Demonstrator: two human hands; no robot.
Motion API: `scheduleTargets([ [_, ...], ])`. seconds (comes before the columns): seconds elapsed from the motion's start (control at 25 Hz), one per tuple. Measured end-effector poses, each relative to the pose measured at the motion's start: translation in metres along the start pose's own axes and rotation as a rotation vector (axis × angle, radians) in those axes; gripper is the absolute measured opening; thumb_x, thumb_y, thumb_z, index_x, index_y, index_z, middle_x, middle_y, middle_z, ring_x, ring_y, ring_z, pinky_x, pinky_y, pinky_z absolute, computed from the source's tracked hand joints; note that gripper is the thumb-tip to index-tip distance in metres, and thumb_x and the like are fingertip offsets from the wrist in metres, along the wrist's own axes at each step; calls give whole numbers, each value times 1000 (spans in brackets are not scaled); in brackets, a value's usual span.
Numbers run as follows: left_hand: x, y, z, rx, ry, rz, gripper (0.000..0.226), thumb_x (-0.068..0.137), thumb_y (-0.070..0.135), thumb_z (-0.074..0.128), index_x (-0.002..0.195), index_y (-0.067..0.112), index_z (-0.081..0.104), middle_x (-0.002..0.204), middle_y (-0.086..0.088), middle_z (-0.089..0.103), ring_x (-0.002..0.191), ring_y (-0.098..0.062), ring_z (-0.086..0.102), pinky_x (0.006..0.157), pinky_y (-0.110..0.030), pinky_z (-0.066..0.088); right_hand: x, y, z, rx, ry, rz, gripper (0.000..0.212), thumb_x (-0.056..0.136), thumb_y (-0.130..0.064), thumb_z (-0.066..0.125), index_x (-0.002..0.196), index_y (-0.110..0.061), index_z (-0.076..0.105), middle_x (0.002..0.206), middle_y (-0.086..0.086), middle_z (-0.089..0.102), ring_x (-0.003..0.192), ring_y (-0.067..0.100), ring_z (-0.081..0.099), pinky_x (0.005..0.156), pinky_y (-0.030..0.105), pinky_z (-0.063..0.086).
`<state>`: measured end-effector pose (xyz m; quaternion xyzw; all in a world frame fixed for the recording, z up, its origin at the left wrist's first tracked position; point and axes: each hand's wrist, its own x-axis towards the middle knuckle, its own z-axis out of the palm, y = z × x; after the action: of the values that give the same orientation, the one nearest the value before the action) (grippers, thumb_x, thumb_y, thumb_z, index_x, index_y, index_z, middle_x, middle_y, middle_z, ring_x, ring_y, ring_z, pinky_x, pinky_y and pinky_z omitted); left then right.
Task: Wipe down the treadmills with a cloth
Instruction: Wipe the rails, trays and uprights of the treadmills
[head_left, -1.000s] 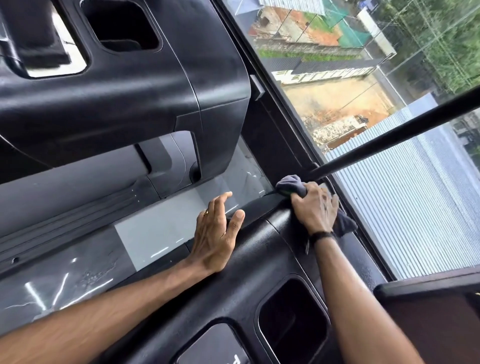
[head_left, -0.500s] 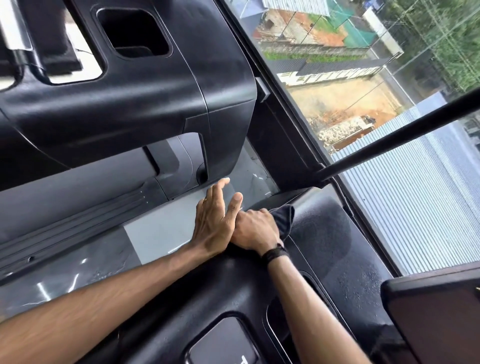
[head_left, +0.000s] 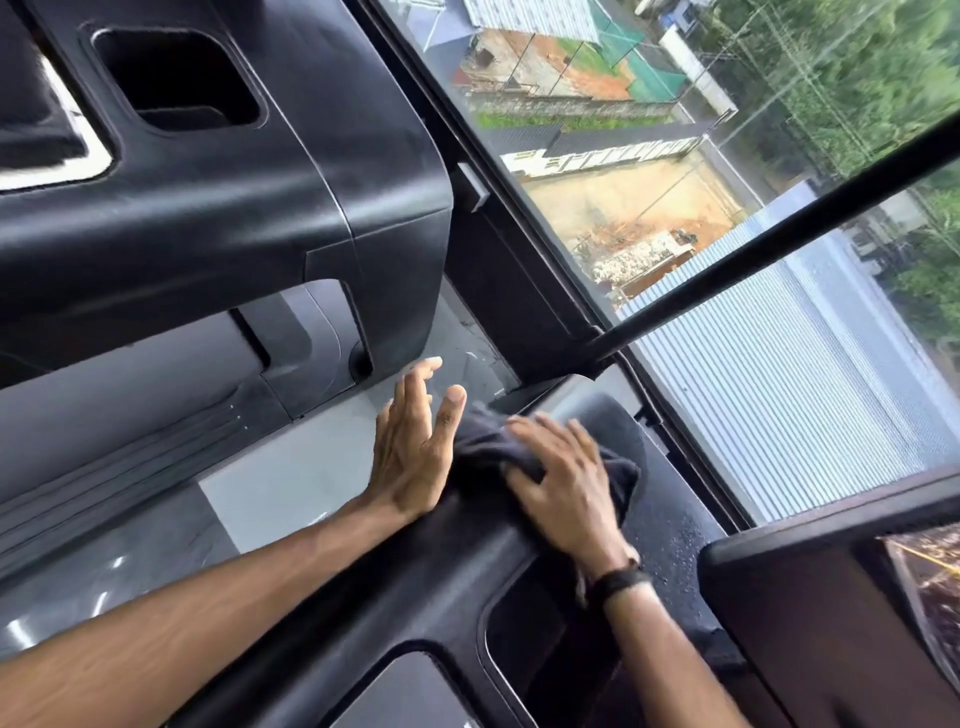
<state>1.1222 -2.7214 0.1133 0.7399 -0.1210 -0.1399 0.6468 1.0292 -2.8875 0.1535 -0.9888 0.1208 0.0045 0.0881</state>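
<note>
- Cloth (head_left: 485, 447), dark, lies on the far top edge of the near treadmill console (head_left: 395, 587), under the right hand (head_left: 563, 491).
- Right hand: fingers spread and fairly straight, pressing the cloth flat against the console; no pinch visible. Hand is blurred, so I judge a wipe stroke is in progress.
- Left hand (head_left: 413, 449): fingers straight and apart, holds nothing, palm edge resting on the console just left of the cloth.
- Speckled droplets show on the console surface right of the cloth (head_left: 670, 525); judged not yet dried.
- Cup recess (head_left: 540, 639) nearer the camera: wiped or not, cannot tell.
- Second console (head_left: 218, 171), far left: untouched now; likely remaining.
</note>
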Motion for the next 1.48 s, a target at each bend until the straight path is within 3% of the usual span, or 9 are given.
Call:
scheduleTargets([
  [0.16, -22, 4, 11, 106, -96, 121, 68, 94, 64, 23, 145, 21, 35, 144, 11, 42, 121, -7, 47, 114, -50, 28, 13, 54, -16, 15, 172, 415, 48, 93, -52, 50, 137, -34, 52, 146, -11, 52, 136, 15, 45, 115, 53, 29],
  [0.32, -32, -2, 13, 220, -178, 219, 70, 96, 67, 18, 149, 24, 29, 148, 10, 37, 136, -4, 36, 119, -52, 19, -44, 20, -6, 8, 293, 812, 62, 98, -52, 46, 153, -26, 33, 162, -4, 29, 151, 18, 20, 124, 45, 10],
  [0.48, -29, -7, 18, 311, -219, 255, 75, 95, 72, 12, 151, 24, 22, 155, 7, 30, 144, -7, 29, 121, -54, 10, -58, -10, 1, -52, 175, 574, 65, 97, -48, 52, 154, -28, 31, 164, -8, 21, 153, 17, 13, 123, 42, 6],
  [0.64, -30, -5, 17, 364, -244, 244, 73, 94, 71, 18, 151, 25, 23, 155, 5, 31, 145, -10, 30, 121, -53, 10, -6, -1, -1, -64, 14, 221, 58, 91, -49, 48, 147, -34, 45, 158, -14, 34, 151, 13, 18, 123, 38, 5],
  [0.84, -30, -1, 12, 388, -319, 153, 74, 87, 66, 29, 151, 28, 22, 153, 7, 30, 142, -13, 34, 122, -52, 2, 28, 38, -10, -30, 117, 429, 53, 92, -56, 50, 141, -35, 49, 153, -9, 43, 144, 16, 32, 122, 48, 12],
  [1.08, -31, -6, 15, 377, -351, 215, 74, 90, 67, 25, 153, 28, 17, 155, 9, 26, 142, -14, 34, 122, -54, 1, -32, 13, -15, 7, 223, 945, 69, 97, -57, 40, 156, -25, 25, 166, 0, 17, 153, 19, 10, 123, 48, 1],
  [1.2, -30, -9, 15, 346, -370, 261, 78, 89, 69, 26, 154, 29, 11, 158, 9, 21, 147, -12, 27, 123, -52, 2, -46, -17, -1, -45, 201, 871, 71, 97, -57, 40, 157, -25, 20, 167, 0, 12, 153, 20, 6, 123, 49, 2],
  [1.36, -31, -8, 15, 327, -362, 292, 82, 87, 68, 30, 156, 29, 9, 161, 8, 18, 150, -10, 20, 123, -51, 3, -22, -14, -4, -41, 77, 495, 64, 97, -51, 48, 155, -33, 27, 166, -9, 12, 153, 13, 2, 123, 40, -4],
  [1.48, -32, -8, 13, 361, -377, 311, 81, 88, 67, 31, 156, 29, 11, 161, 7, 18, 148, -14, 27, 122, -54, 4, -2, 14, -14, 8, 51, 468, 60, 97, -49, 50, 153, -35, 32, 165, -12, 17, 152, 10, 7, 124, 37, -4],
])
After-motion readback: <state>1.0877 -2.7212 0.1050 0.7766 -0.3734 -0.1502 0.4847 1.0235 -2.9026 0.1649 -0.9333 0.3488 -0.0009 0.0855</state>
